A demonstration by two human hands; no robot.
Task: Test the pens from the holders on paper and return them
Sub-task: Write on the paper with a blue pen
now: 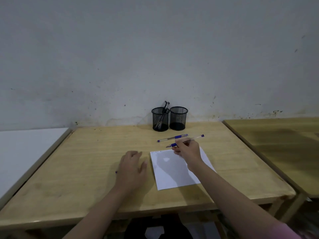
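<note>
The right hand (187, 151) grips a blue pen (184, 140) over the top edge of the paper (174, 171), its curled fingers hiding the middle of the barrel; the tip pointing left seems to sit just off the sheet, though whether it touches anything is hard to tell. The left hand (132, 167) lies flat on the wooden table (77, 169) just left of the paper, fingers relaxed and holding nothing; a small blue speck (116, 172) shows at its outer edge, too tiny to identify. A few faint marks run along the sheet's top left, too small to read. A second blue pen (172, 138) lies on the table just beyond the held one. Further back, against the wall, stand two black mesh holders, touching or nearly so: the left holder (160, 119) has dark pens (164, 111) leaning in it, their number unclear through the mesh, and the right holder (178, 118) shows none. A pink sleeve (291, 230) is cut off at the lower right corner.
</note>
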